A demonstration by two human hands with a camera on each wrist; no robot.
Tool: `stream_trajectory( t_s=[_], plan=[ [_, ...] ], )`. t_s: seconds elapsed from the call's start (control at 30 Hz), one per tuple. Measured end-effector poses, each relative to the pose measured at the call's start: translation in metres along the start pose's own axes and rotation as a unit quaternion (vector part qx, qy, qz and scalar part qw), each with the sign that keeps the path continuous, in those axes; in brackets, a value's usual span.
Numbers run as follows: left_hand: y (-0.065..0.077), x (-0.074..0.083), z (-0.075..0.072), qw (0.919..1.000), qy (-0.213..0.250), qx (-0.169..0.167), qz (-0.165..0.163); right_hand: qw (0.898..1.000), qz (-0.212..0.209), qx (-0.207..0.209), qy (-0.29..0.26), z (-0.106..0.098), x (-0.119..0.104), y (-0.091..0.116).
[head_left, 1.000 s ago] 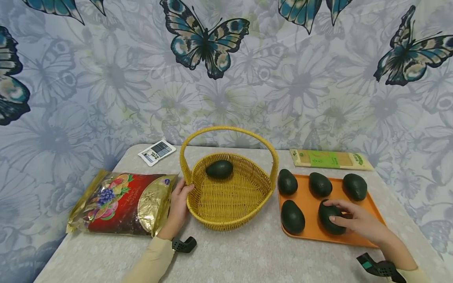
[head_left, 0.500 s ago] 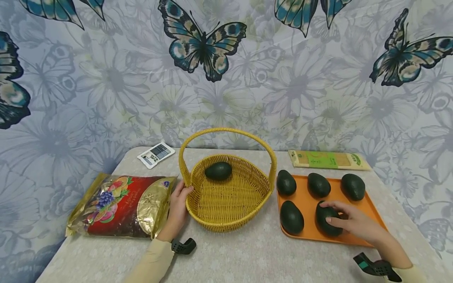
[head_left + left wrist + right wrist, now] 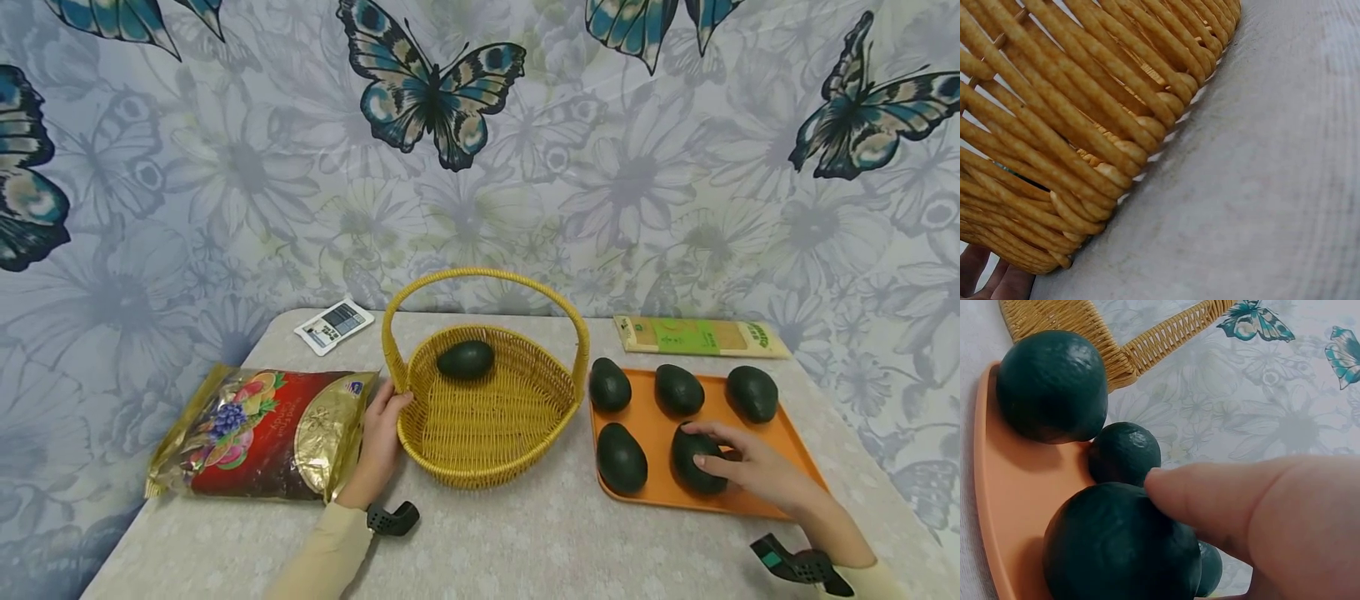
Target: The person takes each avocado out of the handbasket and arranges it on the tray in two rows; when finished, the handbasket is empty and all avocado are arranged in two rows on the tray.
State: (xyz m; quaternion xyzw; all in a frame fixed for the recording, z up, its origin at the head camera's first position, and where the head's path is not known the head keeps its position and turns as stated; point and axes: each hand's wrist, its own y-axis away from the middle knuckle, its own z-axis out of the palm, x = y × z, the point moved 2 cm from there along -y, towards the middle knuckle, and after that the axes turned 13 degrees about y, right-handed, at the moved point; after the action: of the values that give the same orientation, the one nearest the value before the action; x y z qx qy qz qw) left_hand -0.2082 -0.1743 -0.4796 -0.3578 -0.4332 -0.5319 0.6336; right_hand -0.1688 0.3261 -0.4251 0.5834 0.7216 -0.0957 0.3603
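My right hand (image 3: 757,468) grips a dark green avocado (image 3: 688,468) at the front of the orange tray (image 3: 660,492), thumb and fingers around its sides. In the right wrist view the thumb (image 3: 1204,497) presses on that avocado (image 3: 1116,550). Several other avocados lie on the tray, one of them (image 3: 621,458) just left of the gripped one. With my left hand (image 3: 381,437) I hold the left rim of a yellow wicker basket (image 3: 480,433), thumb over the edge. One avocado (image 3: 465,360) lies at the back inside it. The left wrist view shows the basket's woven side (image 3: 1085,112) and some fingertips (image 3: 1004,281).
A red and gold candy bag (image 3: 262,433) lies left of my left forearm. Behind it is a small white packet (image 3: 333,325). At the back right, a flat green and yellow package (image 3: 697,337) lies behind the tray. The basket's tall handle (image 3: 483,272) arches over its opening.
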Motion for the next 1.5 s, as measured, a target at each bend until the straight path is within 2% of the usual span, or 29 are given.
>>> stream_trajectory(
  t_s=[0.3,0.7,0.97,1.5],
  plan=[
    [-0.0018,0.0027,0.0026,1.0,-0.002,-0.004,0.005,1.0,-0.002,-0.012,-0.012,-0.0033,0.0036,-0.0012],
    [-0.0006,0.0056,0.0011,0.9999,0.001,0.004,0.01,1.0,-0.003,-0.001,0.011,-0.0036,0.0,-0.0063],
    [0.0056,0.0011,-0.0027,0.9997,-0.01,0.018,0.009,1.0,-0.005,-0.012,0.001,-0.0034,-0.0001,-0.0054],
    [0.0012,-0.0025,-0.0012,0.9998,-0.007,0.01,0.016,1.0,-0.006,-0.01,0.007,-0.0008,0.0054,-0.0046]
  ],
)
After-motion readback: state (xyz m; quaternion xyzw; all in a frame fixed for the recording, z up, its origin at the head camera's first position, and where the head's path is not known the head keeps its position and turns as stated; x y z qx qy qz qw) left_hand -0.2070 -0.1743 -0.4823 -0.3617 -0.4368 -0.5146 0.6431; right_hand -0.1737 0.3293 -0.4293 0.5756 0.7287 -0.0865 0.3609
